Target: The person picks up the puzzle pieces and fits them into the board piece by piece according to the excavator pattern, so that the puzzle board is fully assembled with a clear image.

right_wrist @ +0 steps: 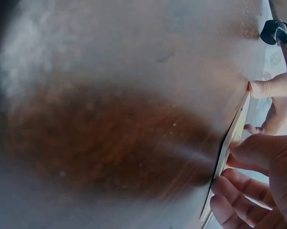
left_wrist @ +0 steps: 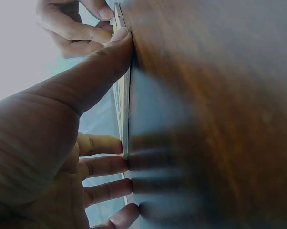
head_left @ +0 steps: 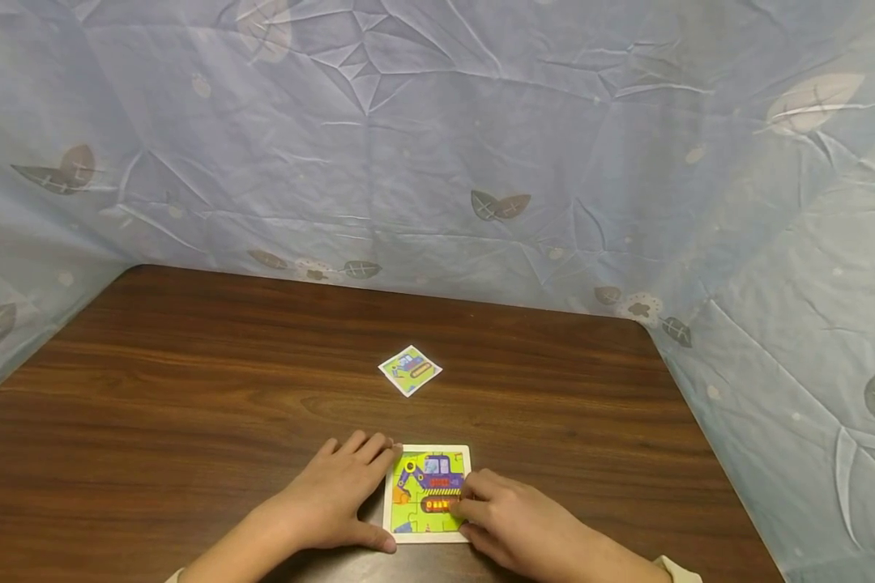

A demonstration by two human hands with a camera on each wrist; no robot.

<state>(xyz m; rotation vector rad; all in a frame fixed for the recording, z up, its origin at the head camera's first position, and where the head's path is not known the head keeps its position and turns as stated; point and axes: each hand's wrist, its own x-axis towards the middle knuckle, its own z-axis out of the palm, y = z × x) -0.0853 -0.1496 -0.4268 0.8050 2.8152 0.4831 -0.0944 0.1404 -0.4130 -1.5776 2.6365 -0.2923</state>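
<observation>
A square jigsaw puzzle (head_left: 437, 483) of a purple excavator on green lies flat in a pale frame (head_left: 433, 448) at the table's near side. At its left edge rests my left hand (head_left: 335, 495), fingers spread near the top left corner and thumb at the bottom left one. In the left wrist view, the fingertips (left_wrist: 116, 164) touch the frame's side and the tabletop. My right hand (head_left: 518, 518) grips the puzzle's lower right side with bent fingers, hiding part of the picture. The right thumb (right_wrist: 246, 149) lies over the edge, other fingertips along the frame's side.
Beyond the puzzle lies a small card (head_left: 411, 371) with the same excavator picture, turned cornerwise. The dark wood table (head_left: 211, 389) is bordered at the back and sides by a pale blue leaf-patterned cloth (head_left: 423, 138). A dark wristband (right_wrist: 276, 32) circles the left wrist.
</observation>
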